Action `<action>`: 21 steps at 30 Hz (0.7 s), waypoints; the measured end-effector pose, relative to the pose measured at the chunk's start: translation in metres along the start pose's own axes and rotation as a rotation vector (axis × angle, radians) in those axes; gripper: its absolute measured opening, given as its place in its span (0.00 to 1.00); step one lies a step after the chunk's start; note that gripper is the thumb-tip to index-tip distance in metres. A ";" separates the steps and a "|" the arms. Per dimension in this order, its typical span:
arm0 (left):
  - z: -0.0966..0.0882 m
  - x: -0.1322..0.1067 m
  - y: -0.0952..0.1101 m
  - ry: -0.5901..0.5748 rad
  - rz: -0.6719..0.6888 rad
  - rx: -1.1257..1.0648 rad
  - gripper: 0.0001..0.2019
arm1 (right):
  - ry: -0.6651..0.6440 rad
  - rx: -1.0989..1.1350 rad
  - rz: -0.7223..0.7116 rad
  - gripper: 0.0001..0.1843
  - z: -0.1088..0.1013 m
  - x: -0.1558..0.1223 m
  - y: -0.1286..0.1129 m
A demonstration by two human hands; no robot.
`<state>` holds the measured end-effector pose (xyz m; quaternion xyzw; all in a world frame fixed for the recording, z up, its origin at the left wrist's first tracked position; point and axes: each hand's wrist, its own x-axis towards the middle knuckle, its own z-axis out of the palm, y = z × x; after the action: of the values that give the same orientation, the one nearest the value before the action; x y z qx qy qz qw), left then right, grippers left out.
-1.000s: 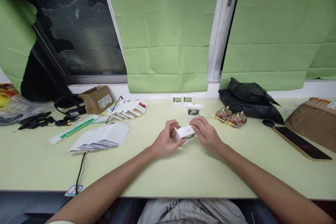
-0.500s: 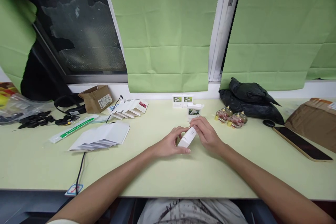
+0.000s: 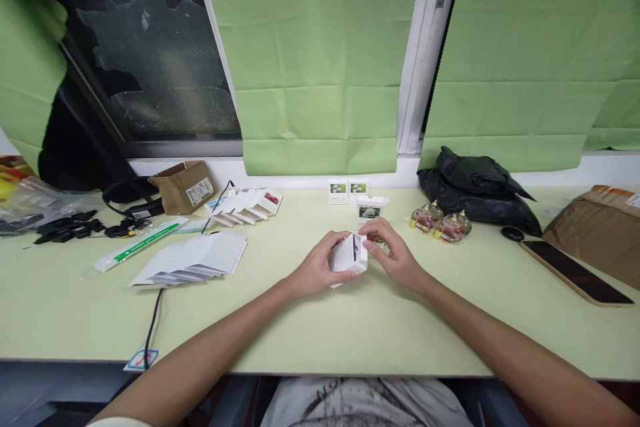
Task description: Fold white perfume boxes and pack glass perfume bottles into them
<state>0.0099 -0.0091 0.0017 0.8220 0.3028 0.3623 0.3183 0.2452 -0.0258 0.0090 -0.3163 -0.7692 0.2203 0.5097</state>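
My left hand is wrapped around a small white cardboard box, its thumb along the lower edge and its fingers behind. Grey print and a dark patch show on the box, which is held tilted above the table. At the box's upper right edge, my right hand has its thumb and forefinger bent against it. Just behind the hands stands another white box with a flower picture and its top flaps up. Farther back, two small boxes with similar pictures stand side by side against the wall.
On the left lie flattened white cartons, more folded cartons, a green-striped plastic sleeve and a brown box. To the right are glass bottles, black plastic bags, a phone and a brown parcel.
The box in my left hand has turned, so a printed side and a dark patch now show. My right hand has shifted slightly, its fingers moving to the box's right edge.
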 end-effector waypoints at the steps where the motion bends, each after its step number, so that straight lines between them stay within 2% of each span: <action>1: 0.000 0.000 -0.001 -0.002 0.003 0.011 0.39 | -0.002 0.033 0.034 0.12 0.001 0.000 0.001; 5: 0.002 -0.001 -0.002 -0.014 -0.006 0.018 0.37 | -0.006 0.103 0.125 0.13 0.005 -0.001 0.004; 11: 0.005 -0.004 0.002 -0.009 -0.014 0.026 0.33 | -0.052 0.156 0.118 0.11 0.005 0.000 0.003; 17: 0.006 -0.004 0.004 0.011 0.072 0.065 0.36 | -0.102 0.229 0.141 0.11 0.007 0.000 0.005; 21: 0.005 -0.003 0.004 0.019 0.113 0.119 0.37 | -0.086 0.278 0.172 0.13 0.011 -0.001 0.009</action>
<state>0.0130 -0.0156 0.0011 0.8518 0.2800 0.3688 0.2449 0.2376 -0.0204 -0.0024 -0.2976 -0.7225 0.3810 0.4942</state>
